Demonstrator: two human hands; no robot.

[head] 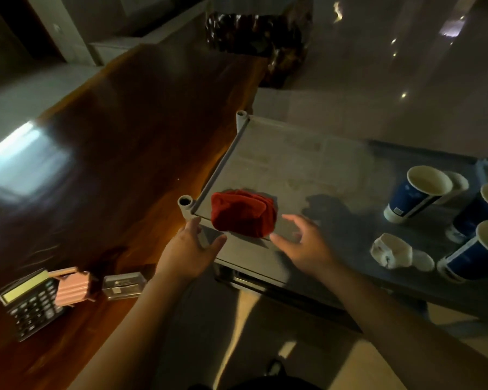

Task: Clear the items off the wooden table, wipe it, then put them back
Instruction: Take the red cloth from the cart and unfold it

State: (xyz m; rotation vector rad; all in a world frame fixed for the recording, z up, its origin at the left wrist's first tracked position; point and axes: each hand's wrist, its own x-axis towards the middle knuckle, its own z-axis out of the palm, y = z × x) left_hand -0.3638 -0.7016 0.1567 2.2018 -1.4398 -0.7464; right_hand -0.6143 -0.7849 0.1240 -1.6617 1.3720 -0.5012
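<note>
Both hands spread empty, my left hand (190,250) and right hand (303,243) flank the folded red cloth (243,213) at the near corner of the grey rack shelf (293,164), beside the wooden table (119,153). Soft, light, limp, I judge: best pinched by its bunched top fold.

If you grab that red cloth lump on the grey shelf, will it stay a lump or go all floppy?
The red cloth looks like soft bunched fabric, so it will probably sag and unfold when lifted. It seems light for its size. It overhangs the grey shelf edge slightly, so a push might drop it. Both hands, left hand and right hand, are open beside it.
</note>
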